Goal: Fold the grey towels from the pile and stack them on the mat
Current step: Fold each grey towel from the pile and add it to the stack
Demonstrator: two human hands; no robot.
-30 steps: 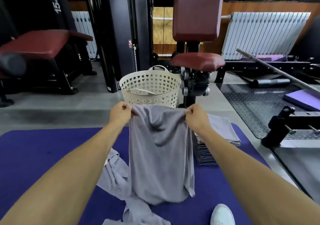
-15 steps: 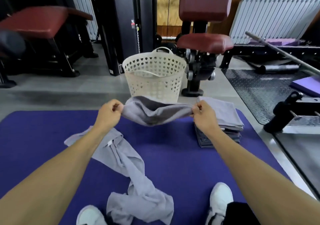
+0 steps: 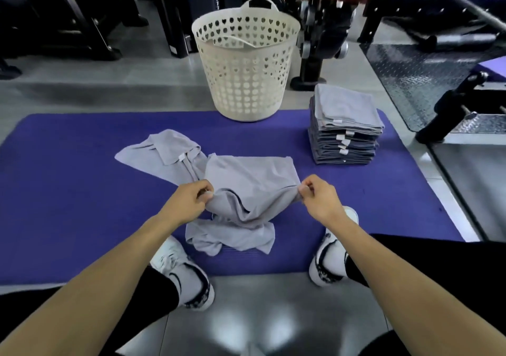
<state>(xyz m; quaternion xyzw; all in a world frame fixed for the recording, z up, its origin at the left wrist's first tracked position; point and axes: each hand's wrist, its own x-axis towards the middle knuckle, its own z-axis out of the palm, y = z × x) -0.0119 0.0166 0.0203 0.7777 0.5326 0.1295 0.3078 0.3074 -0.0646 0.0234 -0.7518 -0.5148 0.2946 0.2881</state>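
- Hands first: the left hand (image 3: 191,199) and right hand (image 3: 319,198) each pinch a near corner of a grey towel (image 3: 249,183), fingers curled tight on the cloth.
- That towel lies spread on the purple mat (image 3: 68,191), over a crumpled pile (image 3: 169,153).
- Folded stack (image 3: 345,128) sits at the mat's far right, beside a cream basket (image 3: 246,62).

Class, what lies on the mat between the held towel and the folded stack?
Head view: only bare purple mat separates the held towel from the folded stack.
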